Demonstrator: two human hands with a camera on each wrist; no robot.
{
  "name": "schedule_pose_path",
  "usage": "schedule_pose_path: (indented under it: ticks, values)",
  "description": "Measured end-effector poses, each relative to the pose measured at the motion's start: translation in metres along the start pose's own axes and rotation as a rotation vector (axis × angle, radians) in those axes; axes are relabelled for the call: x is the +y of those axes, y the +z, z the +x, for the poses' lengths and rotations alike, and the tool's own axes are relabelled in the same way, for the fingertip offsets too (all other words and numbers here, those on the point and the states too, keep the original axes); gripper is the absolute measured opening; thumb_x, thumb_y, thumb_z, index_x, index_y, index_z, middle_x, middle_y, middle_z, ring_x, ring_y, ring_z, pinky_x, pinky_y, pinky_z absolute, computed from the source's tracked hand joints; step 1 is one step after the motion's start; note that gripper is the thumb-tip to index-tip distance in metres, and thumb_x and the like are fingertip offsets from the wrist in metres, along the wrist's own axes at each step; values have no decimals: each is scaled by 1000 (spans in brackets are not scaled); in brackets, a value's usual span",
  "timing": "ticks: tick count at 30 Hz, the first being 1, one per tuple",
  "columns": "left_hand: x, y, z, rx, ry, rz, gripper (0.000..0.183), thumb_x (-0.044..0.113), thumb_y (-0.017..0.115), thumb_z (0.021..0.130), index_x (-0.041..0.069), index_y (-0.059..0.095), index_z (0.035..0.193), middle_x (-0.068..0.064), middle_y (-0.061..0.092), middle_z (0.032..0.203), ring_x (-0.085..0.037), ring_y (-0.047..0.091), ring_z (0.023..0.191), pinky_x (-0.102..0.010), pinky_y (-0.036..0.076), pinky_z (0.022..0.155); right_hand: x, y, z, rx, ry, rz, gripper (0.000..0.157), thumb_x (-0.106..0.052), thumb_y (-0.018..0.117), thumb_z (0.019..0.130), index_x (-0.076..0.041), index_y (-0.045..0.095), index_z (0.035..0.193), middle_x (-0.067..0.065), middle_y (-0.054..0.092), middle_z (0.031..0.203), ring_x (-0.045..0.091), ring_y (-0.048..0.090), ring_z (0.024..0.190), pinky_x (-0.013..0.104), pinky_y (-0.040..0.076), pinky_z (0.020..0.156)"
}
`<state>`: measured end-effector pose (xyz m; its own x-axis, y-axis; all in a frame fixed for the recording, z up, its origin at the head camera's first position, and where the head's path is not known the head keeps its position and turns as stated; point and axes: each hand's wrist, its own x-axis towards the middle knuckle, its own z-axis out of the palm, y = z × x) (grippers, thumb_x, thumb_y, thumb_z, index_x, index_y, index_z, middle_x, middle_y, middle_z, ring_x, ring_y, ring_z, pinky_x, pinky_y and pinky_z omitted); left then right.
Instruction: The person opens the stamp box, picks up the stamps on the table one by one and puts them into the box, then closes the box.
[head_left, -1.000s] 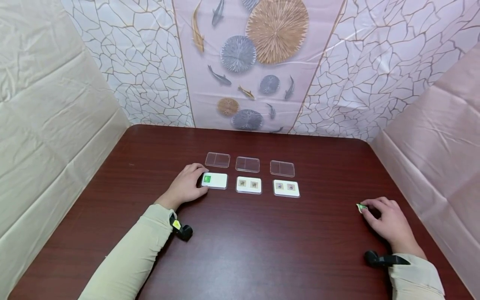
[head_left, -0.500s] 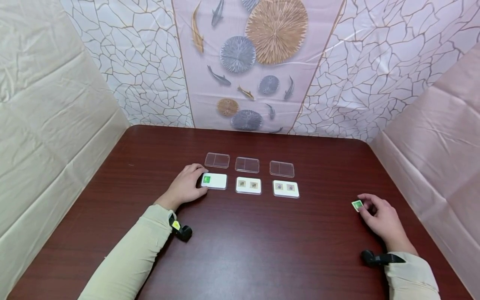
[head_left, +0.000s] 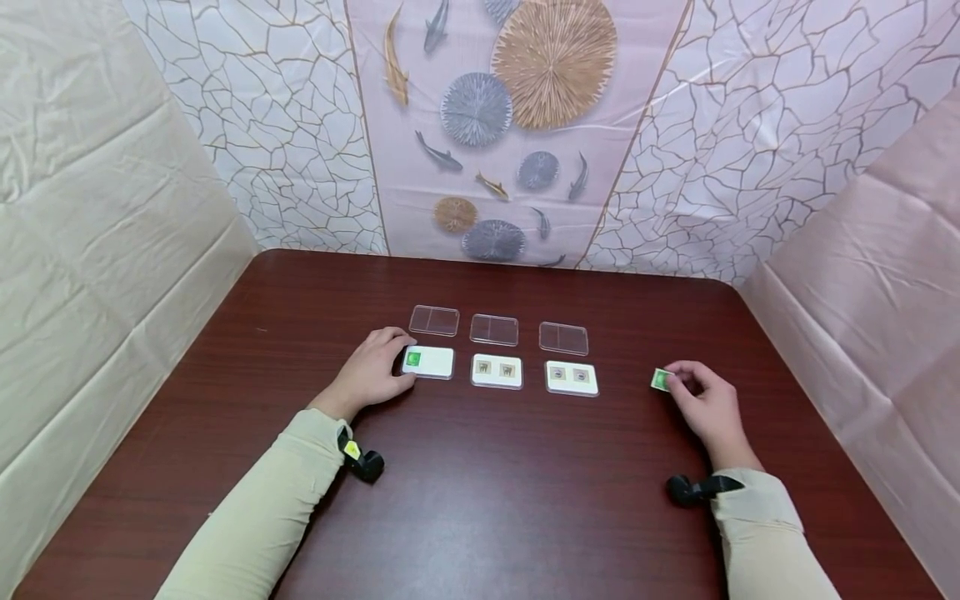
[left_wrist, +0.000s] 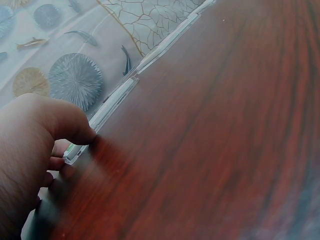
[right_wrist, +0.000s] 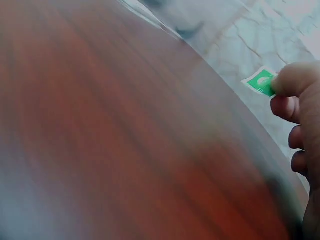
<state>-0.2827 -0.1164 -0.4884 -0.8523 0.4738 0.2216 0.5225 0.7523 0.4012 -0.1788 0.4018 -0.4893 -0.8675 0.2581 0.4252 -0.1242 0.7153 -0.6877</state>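
Note:
Between thumb and fingertips, my right hand (head_left: 708, 408) pinches a small green postage stamp (head_left: 660, 380) with a white perforated border. In the right wrist view the stamp (right_wrist: 261, 81) juts out past the thumb tip. My left hand (head_left: 369, 372) holds the left end of a shallow clear case (head_left: 438, 363) with a white insert, thumb at its near edge and fingers at the far one. A matching green stamp (head_left: 413, 358) lies on the left half of that insert. In the left wrist view, the case (left_wrist: 112, 102) shows edge-on, flat on the table.
To the right lie a case with two brown stamps (head_left: 497, 372) and a case with two purplish stamps (head_left: 572, 378). Three clear lids (head_left: 434, 320) form a row behind the cases on the dark wooden table (head_left: 525, 483). Patterned cloth (head_left: 300, 125) hangs behind.
My right hand has moved left and away from me across the table, carrying the green stamp towards the cases. The left hand and the cases have stayed in place.

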Motion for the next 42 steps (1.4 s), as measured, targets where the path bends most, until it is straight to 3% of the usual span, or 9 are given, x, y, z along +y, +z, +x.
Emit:
schedule_pose_path:
  ticks: [7,14,24,37,42]
  values:
    - [1,-2,0,-8,-2,8,55,27,69,81,3,62,130,-15,54,135,-35,46,127,-49,38,109,-31,49,15,26,-10,139,12,-6,72,90,-4,74,101,-4,63,82,4,53,75,16,41,68]
    - [1,-1,0,-12,-7,11,55,27,70,81,4,62,130,-14,54,135,-35,46,127,-48,38,109,-69,94,21,21,-99,198,13,-2,76,85,-3,75,97,7,61,81,8,50,77,16,40,66]
    - [0,-1,0,-15,-10,6,55,27,70,82,4,62,131,-14,54,135,-34,46,127,-49,38,108,-113,142,23,-13,-177,286,14,0,77,83,-5,76,95,8,64,79,15,53,78,17,43,67]
    - [-1,0,0,-4,-19,3,55,27,70,80,4,62,130,-13,55,134,-33,47,127,-48,38,108,-170,205,13,-110,-329,240,12,-11,79,85,-12,77,97,0,69,78,19,54,80,40,40,81]
    - [-2,0,1,-15,-25,3,55,28,70,81,5,62,131,-12,54,135,-32,47,126,-48,38,108,-192,221,6,-171,-320,181,10,-15,78,87,-14,78,97,-2,71,78,19,55,82,45,40,88]
